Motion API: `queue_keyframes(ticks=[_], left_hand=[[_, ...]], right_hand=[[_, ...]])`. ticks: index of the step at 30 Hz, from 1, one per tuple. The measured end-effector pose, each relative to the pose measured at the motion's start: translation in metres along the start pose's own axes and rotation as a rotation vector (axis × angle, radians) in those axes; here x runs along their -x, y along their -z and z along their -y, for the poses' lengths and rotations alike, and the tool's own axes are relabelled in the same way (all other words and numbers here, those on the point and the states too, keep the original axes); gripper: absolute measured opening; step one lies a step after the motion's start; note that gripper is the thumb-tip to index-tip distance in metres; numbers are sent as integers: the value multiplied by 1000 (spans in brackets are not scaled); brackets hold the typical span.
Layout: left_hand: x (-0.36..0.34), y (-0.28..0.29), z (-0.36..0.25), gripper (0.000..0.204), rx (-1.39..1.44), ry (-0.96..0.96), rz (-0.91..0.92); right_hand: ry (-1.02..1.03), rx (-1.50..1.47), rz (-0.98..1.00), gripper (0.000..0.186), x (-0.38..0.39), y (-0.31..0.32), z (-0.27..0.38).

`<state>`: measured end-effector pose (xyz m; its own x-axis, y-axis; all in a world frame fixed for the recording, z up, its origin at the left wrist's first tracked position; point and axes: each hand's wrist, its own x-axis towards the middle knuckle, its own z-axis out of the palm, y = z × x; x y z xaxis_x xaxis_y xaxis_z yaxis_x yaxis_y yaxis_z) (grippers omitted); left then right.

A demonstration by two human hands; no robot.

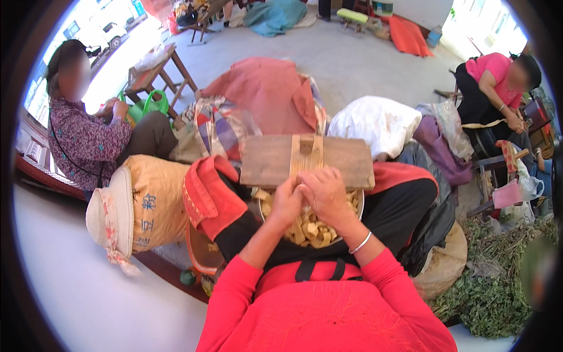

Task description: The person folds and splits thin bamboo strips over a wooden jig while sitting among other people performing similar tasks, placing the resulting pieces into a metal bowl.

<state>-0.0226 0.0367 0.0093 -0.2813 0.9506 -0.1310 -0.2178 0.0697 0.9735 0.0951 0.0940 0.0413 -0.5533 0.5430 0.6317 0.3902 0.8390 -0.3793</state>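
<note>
My left hand and my right hand are pressed together over a metal bowl in my lap, fingers curled at the near edge of a wooden board. The board lies across the bowl and has a pale strip and a small block at its middle. The bowl holds several yellow-tan cut pieces. Whatever sits between my fingers is hidden. A silver bangle circles my right wrist. I wear red sleeves.
A tan sack with a straw hat on it stands at my left, a red cloth beside it. One seated person is at left, another at right. White bag ahead; green plants lower right.
</note>
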Motion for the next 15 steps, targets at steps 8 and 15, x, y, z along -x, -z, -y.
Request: queue_keyframes(ticks=[8,15], left_hand=[[29,22,-21,20,82,352,587],[27,14,-63,33,-333,-180,423]], right_hand=[[-191,13,155,24,9,47,-38],[-547,-1045,821,23,17,99,55]])
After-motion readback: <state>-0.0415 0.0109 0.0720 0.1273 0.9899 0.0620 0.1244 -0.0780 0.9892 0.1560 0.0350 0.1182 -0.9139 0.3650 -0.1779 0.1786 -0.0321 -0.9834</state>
